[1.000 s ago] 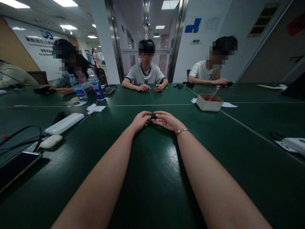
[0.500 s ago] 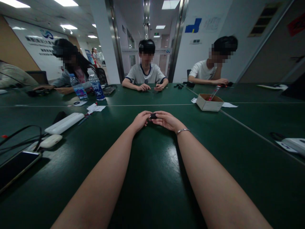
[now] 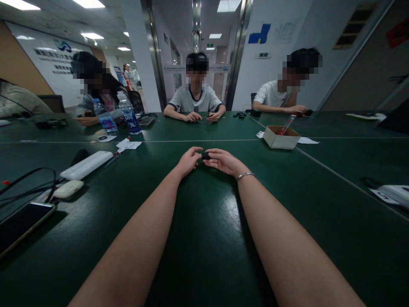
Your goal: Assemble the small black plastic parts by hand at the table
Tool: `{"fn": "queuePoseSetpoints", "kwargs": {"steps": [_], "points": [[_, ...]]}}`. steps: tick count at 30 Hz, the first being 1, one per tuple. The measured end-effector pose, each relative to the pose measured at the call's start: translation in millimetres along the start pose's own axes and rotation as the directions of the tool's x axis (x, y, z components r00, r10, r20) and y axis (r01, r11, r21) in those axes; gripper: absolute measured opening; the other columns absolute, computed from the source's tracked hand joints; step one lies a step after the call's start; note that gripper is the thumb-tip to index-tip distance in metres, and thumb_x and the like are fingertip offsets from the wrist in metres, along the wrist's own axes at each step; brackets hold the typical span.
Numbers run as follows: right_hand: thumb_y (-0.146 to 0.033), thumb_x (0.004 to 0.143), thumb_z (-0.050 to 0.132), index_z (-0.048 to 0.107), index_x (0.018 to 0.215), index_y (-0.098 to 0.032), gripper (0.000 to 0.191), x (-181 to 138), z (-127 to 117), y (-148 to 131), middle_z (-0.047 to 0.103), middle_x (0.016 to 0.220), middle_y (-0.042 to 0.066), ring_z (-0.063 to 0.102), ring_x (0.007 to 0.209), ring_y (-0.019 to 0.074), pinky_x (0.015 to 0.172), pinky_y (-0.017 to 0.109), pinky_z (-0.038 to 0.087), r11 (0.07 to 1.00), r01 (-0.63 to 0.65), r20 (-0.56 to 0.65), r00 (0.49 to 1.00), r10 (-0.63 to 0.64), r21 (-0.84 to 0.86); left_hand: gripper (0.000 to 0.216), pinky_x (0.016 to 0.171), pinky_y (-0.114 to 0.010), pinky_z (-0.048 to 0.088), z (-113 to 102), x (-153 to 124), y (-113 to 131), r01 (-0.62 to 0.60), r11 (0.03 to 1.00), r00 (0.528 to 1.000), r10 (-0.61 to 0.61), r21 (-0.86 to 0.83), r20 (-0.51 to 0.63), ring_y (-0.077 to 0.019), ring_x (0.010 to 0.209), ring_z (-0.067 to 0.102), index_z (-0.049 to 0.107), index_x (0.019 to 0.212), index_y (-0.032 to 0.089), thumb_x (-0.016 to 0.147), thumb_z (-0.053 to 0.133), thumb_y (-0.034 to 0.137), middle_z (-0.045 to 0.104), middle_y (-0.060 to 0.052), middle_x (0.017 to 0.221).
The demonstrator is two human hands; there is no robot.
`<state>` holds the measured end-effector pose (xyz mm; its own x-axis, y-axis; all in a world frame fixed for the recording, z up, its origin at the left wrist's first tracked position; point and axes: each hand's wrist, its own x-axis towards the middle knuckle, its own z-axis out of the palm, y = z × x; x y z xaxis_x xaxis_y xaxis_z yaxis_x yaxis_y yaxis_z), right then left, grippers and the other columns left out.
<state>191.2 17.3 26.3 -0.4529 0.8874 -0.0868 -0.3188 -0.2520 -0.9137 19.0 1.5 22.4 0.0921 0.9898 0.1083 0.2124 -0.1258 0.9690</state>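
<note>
Out over the middle of the green table, both hands meet at a small black object (image 3: 206, 156), too small to name more exactly. My right hand (image 3: 223, 161), with a silver bracelet at the wrist, pinches it between thumb and fingers. From the left side, my left hand (image 3: 189, 161) has its fingertips at the object's near-left end, its index finger stretched out above. Parts of the object are hidden by the fingers of both hands.
An open cardboard box (image 3: 280, 140) holds a red-tipped tube. Two water bottles (image 3: 130, 116) stand at the left, near paper scraps (image 3: 128, 145). A white power bank (image 3: 86, 165), cables and a phone (image 3: 27, 221) lie closer. Several people sit across the table (image 3: 198, 221).
The fingers of my left hand have shifted slightly, the index finger lifting and straightening. The silvery end seen earlier beside the black object no longer shows. My right hand has stayed in place.
</note>
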Motion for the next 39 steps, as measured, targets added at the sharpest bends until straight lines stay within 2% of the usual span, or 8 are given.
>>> {"fn": "queuePoseSetpoints", "kwargs": {"steps": [5, 9, 12, 16, 20, 23, 33, 39], "points": [[0.003, 0.092, 0.053, 0.058, 0.098, -0.010, 0.015, 0.6, -0.6, 0.6, 0.069, 0.090, 0.012, 0.071, 0.071, 0.0184, 0.073, 0.028, 0.062, 1.000, 0.005, 0.001, 1.000, -0.005, -0.001, 0.024, 0.041, -0.014, 0.034, 0.0, -0.2, 0.4, 0.006, 1.000, 1.000, -0.006, 0.018, -0.008, -0.0067, 0.050, 0.047, 0.059, 0.110, 0.015, 0.090, 0.046, 0.018, 0.053, 0.001, 0.069], [0.003, 0.092, 0.053, 0.058, 0.100, -0.010, 0.016, 0.4, -0.5, 0.3, 0.069, 0.092, 0.013, 0.071, 0.073, 0.0189, 0.075, 0.028, 0.061, 1.000, -0.001, 0.012, 1.000, 0.001, -0.010, 0.025, 0.041, -0.016, 0.033, -0.6, -0.7, -0.4, 0.002, 1.000, 1.000, -0.002, 0.026, 0.017, -0.0075, 0.047, 0.044, 0.060, 0.109, 0.014, 0.091, 0.043, 0.020, 0.051, 0.002, 0.063], [0.003, 0.093, 0.051, 0.058, 0.099, -0.010, 0.016, 0.2, 0.1, -0.1, 0.069, 0.091, 0.012, 0.071, 0.072, 0.0182, 0.074, 0.027, 0.062, 1.000, -0.006, 0.002, 1.000, 0.006, -0.008, 0.026, 0.041, -0.016, 0.034, -0.9, -0.8, -0.4, -0.011, 0.999, 1.000, 0.011, 0.031, 0.016, -0.0077, 0.047, 0.044, 0.061, 0.109, 0.014, 0.088, 0.047, 0.019, 0.052, 0.002, 0.065], [0.003, 0.093, 0.051, 0.057, 0.100, -0.010, 0.016, 0.2, 0.3, 0.1, 0.068, 0.092, 0.013, 0.071, 0.073, 0.0182, 0.072, 0.025, 0.062, 1.000, -0.007, 0.009, 1.000, 0.007, -0.003, 0.029, 0.039, -0.017, 0.032, -1.0, -0.5, 1.2, 0.016, 0.999, 0.999, -0.017, 0.035, 0.039, -0.0083, 0.045, 0.042, 0.061, 0.109, 0.013, 0.089, 0.042, 0.020, 0.052, 0.002, 0.062], [0.003, 0.092, 0.053, 0.058, 0.098, -0.011, 0.016, 0.4, -0.5, 0.8, 0.069, 0.090, 0.011, 0.071, 0.073, 0.0183, 0.074, 0.028, 0.062, 1.000, 0.002, 0.004, 1.000, -0.002, -0.004, 0.029, 0.041, -0.017, 0.033, -0.6, -1.3, 3.4, 0.030, 0.999, 0.999, -0.031, 0.030, 0.026, -0.0081, 0.046, 0.043, 0.062, 0.107, 0.015, 0.083, 0.047, 0.015, 0.050, 0.003, 0.061], [0.003, 0.092, 0.053, 0.059, 0.098, -0.011, 0.016, 0.6, -0.7, 1.0, 0.068, 0.091, 0.012, 0.071, 0.074, 0.0186, 0.075, 0.028, 0.062, 1.000, 0.006, 0.009, 1.000, -0.006, -0.007, 0.028, 0.040, -0.018, 0.031, -0.2, -1.9, 3.8, 0.043, 0.999, 0.999, -0.044, 0.023, 0.030, -0.0086, 0.045, 0.042, 0.062, 0.106, 0.014, 0.086, 0.043, 0.018, 0.049, 0.003, 0.060], [0.004, 0.093, 0.051, 0.058, 0.098, -0.010, 0.016, 0.0, 0.5, 0.6, 0.068, 0.089, 0.012, 0.071, 0.072, 0.0183, 0.071, 0.025, 0.062, 1.000, 0.004, 0.004, 1.000, -0.004, 0.001, 0.028, 0.042, -0.017, 0.034, 0.2, -2.4, 4.1, 0.019, 1.000, 1.000, -0.019, 0.025, 0.007, -0.0093, 0.052, 0.047, 0.063, 0.106, 0.015, 0.083, 0.048, 0.015, 0.051, 0.001, 0.065], [0.003, 0.093, 0.050, 0.058, 0.098, -0.011, 0.017, -1.0, 1.3, -0.3, 0.068, 0.089, 0.011, 0.071, 0.072, 0.0177, 0.074, 0.027, 0.062, 1.000, -0.001, 0.015, 1.000, 0.001, -0.003, 0.027, 0.042, -0.017, 0.034, 0.4, -4.0, 6.6, 0.028, 1.000, 1.000, -0.028, 0.015, 0.011, -0.0089, 0.051, 0.047, 0.063, 0.104, 0.015, 0.082, 0.047, 0.014, 0.052, 0.002, 0.064]]}}
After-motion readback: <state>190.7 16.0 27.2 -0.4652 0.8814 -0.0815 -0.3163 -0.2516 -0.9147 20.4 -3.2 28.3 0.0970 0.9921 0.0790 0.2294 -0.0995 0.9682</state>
